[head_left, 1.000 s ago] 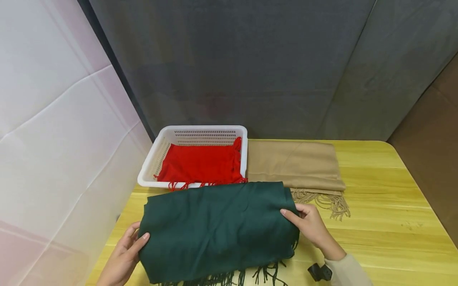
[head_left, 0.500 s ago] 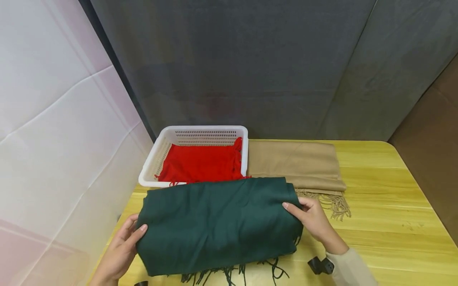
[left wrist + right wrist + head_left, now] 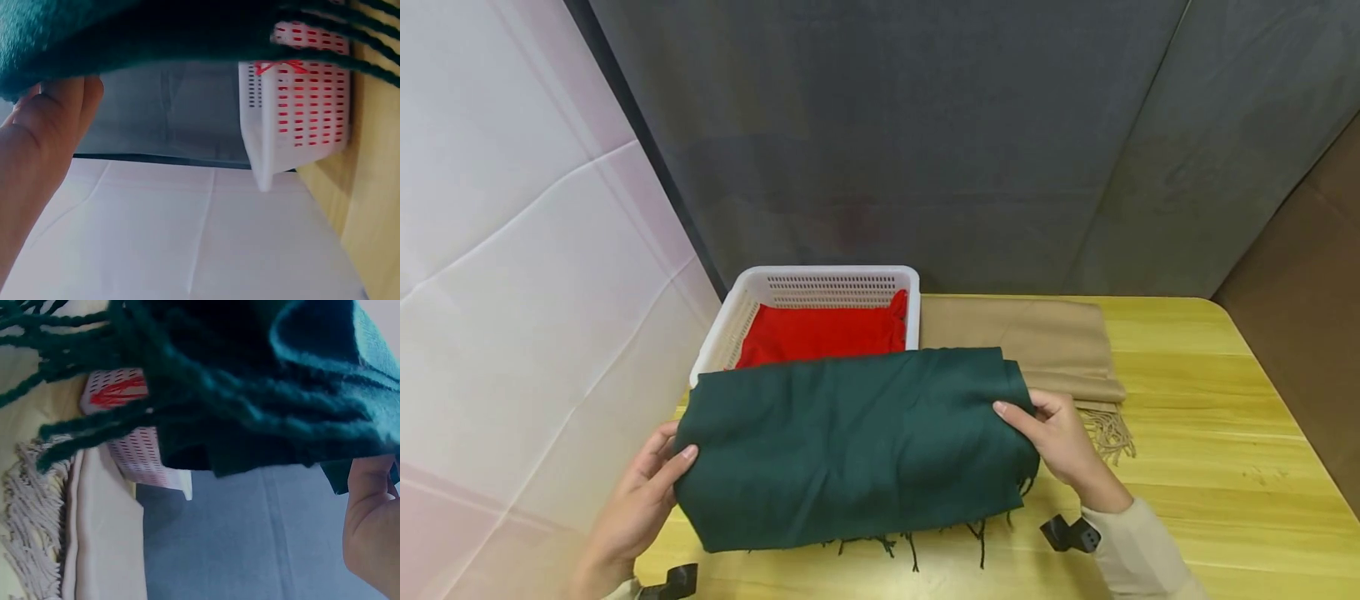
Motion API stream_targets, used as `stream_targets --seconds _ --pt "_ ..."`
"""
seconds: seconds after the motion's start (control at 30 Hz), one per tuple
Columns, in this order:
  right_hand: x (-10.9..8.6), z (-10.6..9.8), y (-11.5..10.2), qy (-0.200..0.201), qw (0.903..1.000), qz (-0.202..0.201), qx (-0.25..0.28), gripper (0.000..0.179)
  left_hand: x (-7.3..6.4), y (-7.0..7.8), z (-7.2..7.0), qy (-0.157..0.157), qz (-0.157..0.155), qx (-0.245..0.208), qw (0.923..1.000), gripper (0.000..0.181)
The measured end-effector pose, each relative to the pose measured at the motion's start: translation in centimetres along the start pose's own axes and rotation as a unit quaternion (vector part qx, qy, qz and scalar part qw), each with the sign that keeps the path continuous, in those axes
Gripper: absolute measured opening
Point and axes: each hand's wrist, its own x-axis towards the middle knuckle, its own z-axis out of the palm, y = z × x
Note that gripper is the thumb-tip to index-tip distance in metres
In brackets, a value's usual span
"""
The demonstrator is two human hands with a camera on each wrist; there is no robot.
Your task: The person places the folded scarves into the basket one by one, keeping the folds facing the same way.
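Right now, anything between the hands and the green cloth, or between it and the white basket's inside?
Left hand and right hand grip the green cloth directly. Toward the white basket: its near wall, red fringe draped over.

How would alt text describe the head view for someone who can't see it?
A person's left grip and right grip hold a folded, fringed green cloth by its ends above a yellow table. Beyond it, a white basket holds a red cloth, with a folded tan cloth on the right.

Folded green scarf [image 3: 857, 450] (fringed), aloft
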Motion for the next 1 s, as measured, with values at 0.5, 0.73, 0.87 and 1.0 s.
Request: stream_targets --seconds 0.5,0.73,0.87,1.0 --pt "2.3 0.8 -0.6 0.035 0.9985 0.039 0.014 0.015 2.0 1.5 -1.5 -0.017 0.011 0.019 0.9996 0.034" --pt "4.2 1.0 -0.6 0.039 0.9960 0.069 0.041 0.012 3.6 2.2 -2.5 -0.029 0.013 0.008 0.9995 0.033" --pt "5.2 1.2 -0.2 0.050 0.9945 0.073 0.056 0.012 4.7 2.5 -3.1 -0.034 0.004 0.000 0.9994 0.032" --pt "5.9 1.3 0.1 0.062 0.9939 0.076 0.050 0.010 5.6 2.6 -3.5 -0.048 0.001 -0.020 0.9986 0.032"
